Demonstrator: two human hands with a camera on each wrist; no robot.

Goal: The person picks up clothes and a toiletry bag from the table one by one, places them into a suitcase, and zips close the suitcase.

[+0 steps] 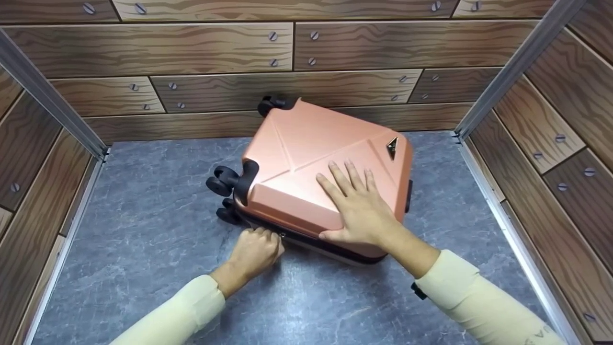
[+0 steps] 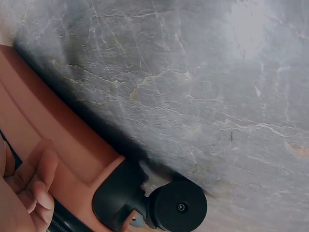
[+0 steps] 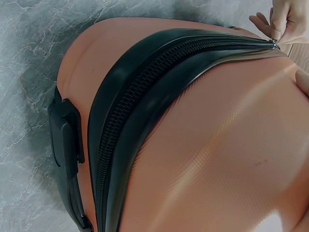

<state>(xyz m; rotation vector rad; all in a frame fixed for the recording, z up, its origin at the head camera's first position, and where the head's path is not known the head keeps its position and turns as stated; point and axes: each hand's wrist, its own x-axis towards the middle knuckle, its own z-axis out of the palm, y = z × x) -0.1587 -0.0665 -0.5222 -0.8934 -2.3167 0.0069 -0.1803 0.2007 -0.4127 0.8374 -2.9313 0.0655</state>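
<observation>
A rose-pink hard-shell suitcase point(image 1: 321, 143) lies on its side, its black wheels point(image 1: 222, 181) pointing left. My left hand point(image 1: 256, 251) is curled at the near edge, close to the wheels. In the right wrist view its thumb and finger pinch the zipper pull point(image 3: 275, 44) on the black zipper point(image 3: 140, 79). The teeth run closed from there round the corner toward the black side handle point(image 3: 65, 137). My right hand point(image 1: 359, 211) rests flat on the upper shell with fingers spread, the thumb near the edge above the zipper.
Beneath the suitcase is a grey marble-patterned floor point(image 1: 158, 230). Wood-patterned panels point(image 1: 191, 48) stand at the back and both sides, with metal strips point(image 1: 503, 220) along the side edges. The suitcase's far wheel point(image 1: 268, 105) is close to the back panel.
</observation>
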